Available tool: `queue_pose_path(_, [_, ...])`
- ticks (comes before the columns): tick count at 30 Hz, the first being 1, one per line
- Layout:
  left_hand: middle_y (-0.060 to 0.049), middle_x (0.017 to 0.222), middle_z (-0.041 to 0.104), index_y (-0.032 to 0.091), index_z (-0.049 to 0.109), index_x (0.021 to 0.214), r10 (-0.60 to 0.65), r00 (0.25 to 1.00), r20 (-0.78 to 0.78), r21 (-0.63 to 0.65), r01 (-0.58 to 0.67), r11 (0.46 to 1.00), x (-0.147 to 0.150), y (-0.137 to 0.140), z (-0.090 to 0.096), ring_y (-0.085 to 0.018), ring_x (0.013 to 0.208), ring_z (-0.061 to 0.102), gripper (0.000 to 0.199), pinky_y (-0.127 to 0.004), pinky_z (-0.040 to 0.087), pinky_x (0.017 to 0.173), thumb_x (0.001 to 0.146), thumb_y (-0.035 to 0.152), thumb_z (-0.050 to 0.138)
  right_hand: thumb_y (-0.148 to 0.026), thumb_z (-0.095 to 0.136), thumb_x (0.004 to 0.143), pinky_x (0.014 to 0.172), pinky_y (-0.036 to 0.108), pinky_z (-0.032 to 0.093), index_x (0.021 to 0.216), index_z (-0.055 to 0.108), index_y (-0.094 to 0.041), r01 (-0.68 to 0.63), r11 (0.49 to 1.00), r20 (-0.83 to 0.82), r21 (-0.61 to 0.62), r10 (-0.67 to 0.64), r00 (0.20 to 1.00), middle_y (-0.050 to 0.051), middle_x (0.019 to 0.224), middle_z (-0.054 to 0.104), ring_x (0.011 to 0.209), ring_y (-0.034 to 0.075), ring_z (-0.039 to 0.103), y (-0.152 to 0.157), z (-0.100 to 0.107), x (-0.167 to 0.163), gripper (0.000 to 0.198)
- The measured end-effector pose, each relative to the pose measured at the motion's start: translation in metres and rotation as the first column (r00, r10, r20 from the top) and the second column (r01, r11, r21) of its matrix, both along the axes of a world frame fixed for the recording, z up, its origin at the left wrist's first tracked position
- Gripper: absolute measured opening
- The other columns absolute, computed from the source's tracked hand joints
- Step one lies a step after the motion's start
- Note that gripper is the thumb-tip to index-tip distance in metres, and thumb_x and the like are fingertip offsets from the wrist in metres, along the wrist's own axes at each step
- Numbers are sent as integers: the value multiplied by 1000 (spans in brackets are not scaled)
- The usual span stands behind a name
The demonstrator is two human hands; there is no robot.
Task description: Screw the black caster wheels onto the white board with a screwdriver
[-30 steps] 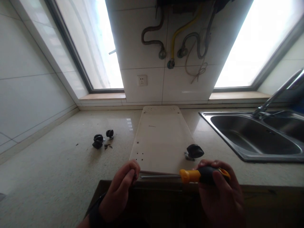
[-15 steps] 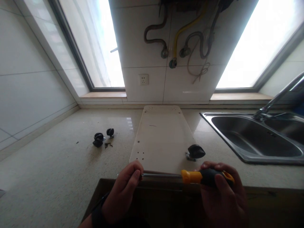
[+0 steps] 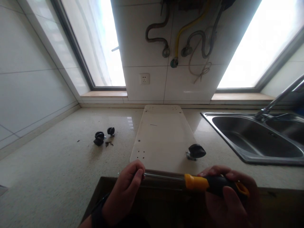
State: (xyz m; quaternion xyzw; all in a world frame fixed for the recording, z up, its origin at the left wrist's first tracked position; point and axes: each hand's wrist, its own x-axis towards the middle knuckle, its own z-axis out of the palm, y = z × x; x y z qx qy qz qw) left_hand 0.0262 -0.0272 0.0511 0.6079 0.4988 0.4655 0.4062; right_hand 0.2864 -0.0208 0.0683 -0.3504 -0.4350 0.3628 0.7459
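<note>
A screwdriver (image 3: 196, 183) with a yellow and black handle lies almost level in front of the counter edge. Its handle is wrapped by my right hand (image 3: 231, 196). My left hand (image 3: 129, 182) is pinched at the tip of the shaft; whatever small thing sits between thumb and finger is hidden. Behind the shaft is a white board (image 3: 161, 136) with small holes near its corners. On the board's near right corner stands a black caster wheel (image 3: 196, 151) with a metal plate.
Several black casters (image 3: 99, 138) and a small pile of screws (image 3: 109, 143) lie left of the board on the speckled counter (image 3: 59, 164). To the right is a steel sink (image 3: 251, 136) with a tap (image 3: 263, 110). Hoses (image 3: 178, 34) hang on the back wall.
My right hand and the screwdriver handle have moved to the right and slightly down. My left hand stays nearly in place at the shaft tip. The casters and board have not moved.
</note>
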Motion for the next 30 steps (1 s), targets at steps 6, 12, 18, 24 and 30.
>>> queue_pose_path(6, [1,77,48,22,45,81,19,972,-235,44,-9,999,4,-1,11,-17,72,48,29,-28,40,68,106,34,35,-19,60,93,67,39,62,107,56,-25,-27,982,166,188,-5,986,6,95,67,81,23,70,-2,0,7,15])
queue_pose_path(12, [0,81,51,22,47,84,45,937,-346,120,-3,993,6,-1,11,-16,76,51,27,-29,41,72,106,29,34,-18,60,94,69,38,63,111,54,-25,-35,980,234,198,-12,972,7,100,67,85,23,70,-4,-4,10,20])
queue_pose_path(18, [0,86,54,22,49,89,70,928,-366,220,13,975,6,-1,7,-15,77,53,22,-28,43,72,106,23,35,-33,72,89,67,23,59,102,59,-26,102,990,129,-97,-89,988,5,97,71,84,17,70,4,-12,6,20])
queue_pose_path(24, [-1,87,56,22,51,91,90,924,-371,228,-3,974,4,-2,6,-16,80,56,22,-29,46,75,106,25,35,-41,78,84,77,20,58,96,62,-26,101,974,24,-205,-98,995,2,94,73,87,14,71,12,-19,4,25])
queue_pose_path(30, [-1,89,61,24,53,104,85,943,-323,158,-35,987,0,-6,0,-17,82,60,20,-27,50,74,106,31,35,-41,79,83,76,24,59,98,63,-26,123,972,-7,-200,-127,992,3,95,75,89,16,73,16,-9,16,27])
